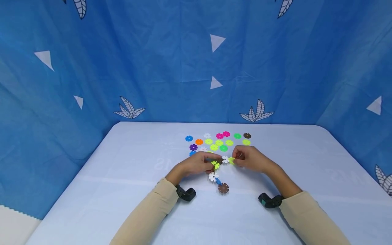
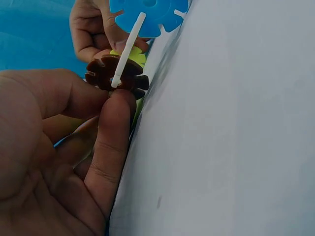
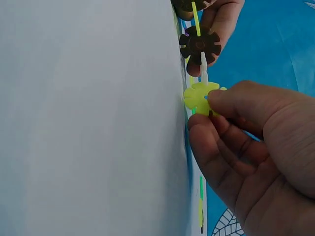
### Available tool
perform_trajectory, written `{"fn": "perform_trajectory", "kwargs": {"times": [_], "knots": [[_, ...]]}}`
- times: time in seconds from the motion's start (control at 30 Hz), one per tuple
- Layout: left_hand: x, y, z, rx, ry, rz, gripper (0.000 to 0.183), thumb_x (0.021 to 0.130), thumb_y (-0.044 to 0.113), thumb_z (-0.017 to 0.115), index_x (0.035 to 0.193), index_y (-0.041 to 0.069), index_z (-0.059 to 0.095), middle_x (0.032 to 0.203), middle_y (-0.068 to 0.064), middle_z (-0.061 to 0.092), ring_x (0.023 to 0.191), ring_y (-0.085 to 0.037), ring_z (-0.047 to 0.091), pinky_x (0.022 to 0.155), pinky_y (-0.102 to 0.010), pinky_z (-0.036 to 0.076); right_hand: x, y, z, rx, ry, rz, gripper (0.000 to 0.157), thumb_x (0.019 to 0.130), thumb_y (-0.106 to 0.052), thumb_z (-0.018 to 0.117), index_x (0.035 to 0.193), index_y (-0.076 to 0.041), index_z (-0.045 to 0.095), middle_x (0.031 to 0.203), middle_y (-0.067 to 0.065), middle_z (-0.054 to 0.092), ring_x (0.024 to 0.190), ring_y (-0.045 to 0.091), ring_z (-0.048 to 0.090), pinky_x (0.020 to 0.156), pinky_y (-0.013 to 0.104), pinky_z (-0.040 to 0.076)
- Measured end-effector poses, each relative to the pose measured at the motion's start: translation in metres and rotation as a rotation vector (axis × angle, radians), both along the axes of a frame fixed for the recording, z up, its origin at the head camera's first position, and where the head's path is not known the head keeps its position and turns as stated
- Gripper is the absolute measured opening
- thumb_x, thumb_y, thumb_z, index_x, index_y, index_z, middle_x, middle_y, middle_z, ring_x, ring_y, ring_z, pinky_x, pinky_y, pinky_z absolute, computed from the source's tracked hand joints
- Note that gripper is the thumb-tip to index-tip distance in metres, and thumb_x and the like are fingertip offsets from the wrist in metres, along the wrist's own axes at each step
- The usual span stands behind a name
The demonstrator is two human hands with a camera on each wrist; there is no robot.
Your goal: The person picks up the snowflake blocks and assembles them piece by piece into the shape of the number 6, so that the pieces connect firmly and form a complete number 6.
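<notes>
A linked chain of notched plastic snowflake discs runs between the two hands. My left hand point(image 1: 196, 164) pinches a brown disc point(image 2: 101, 74) of the chain between thumb and fingers. From there a white disc point(image 1: 213, 176), a blue disc point(image 2: 147, 19) and another brown disc point(image 1: 223, 188) hang off toward me. On the other side come a yellow-green disc point(image 1: 215, 165), a brown disc point(image 3: 187, 45) and a white disc point(image 1: 225, 159). At the chain's right end my right hand point(image 1: 251, 159) pinches a yellow-green disc point(image 3: 197, 98), slotted against the white one.
Loose discs in several colours lie spread behind the hands, among them an orange disc point(image 1: 199, 142), a purple disc point(image 1: 193, 147) and a dark brown disc point(image 1: 247, 135). The white table point(image 1: 128, 163) meets a blue patterned curtain point(image 1: 180, 68) at its back edge.
</notes>
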State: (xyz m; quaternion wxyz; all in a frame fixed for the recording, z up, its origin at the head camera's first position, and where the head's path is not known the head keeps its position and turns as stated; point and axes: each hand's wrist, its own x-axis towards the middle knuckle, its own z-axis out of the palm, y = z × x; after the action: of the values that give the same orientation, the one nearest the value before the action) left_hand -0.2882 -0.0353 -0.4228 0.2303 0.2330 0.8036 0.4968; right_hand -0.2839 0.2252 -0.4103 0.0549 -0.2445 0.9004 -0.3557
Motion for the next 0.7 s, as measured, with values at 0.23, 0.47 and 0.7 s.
{"fn": "perform_trajectory", "kwargs": {"times": [0.23, 0.47, 0.7], "knots": [[0.000, -0.001, -0.001, 0.015, 0.001, -0.024, 0.044, 0.095, 0.004, 0.062, 0.137, 0.015, 0.066, 0.128, 0.004, 0.065, 0.075, -0.015, 0.059, 0.084, -0.028, 0.048, 0.000, -0.004, 0.001, 0.062, 0.038, -0.017, 0.013, 0.088, -0.002, 0.076, 0.085, -0.009, 0.066, 0.075, -0.004, 0.061, 0.072, 0.017, 0.056, 0.062, 0.028, 0.050], [-0.002, -0.002, -0.001, 0.045, -0.038, -0.043, 0.045, 0.094, 0.001, 0.063, 0.138, 0.011, 0.064, 0.143, 0.001, 0.057, 0.081, -0.015, 0.064, 0.087, -0.028, 0.051, 0.002, -0.009, 0.006, 0.089, 0.054, 0.008, 0.010, 0.087, 0.001, 0.077, 0.085, -0.007, 0.070, 0.076, -0.004, 0.064, 0.071, 0.016, 0.057, 0.064, 0.028, 0.053], [-0.004, -0.004, 0.000, 0.071, -0.090, -0.062, 0.045, 0.093, -0.001, 0.066, 0.138, 0.008, 0.062, 0.143, -0.001, 0.057, 0.081, -0.014, 0.065, 0.081, -0.026, 0.052, 0.003, -0.012, 0.005, 0.087, 0.067, 0.015, 0.011, 0.086, 0.001, 0.077, 0.084, -0.007, 0.070, 0.074, -0.006, 0.063, 0.068, 0.015, 0.056, 0.061, 0.027, 0.052]]}}
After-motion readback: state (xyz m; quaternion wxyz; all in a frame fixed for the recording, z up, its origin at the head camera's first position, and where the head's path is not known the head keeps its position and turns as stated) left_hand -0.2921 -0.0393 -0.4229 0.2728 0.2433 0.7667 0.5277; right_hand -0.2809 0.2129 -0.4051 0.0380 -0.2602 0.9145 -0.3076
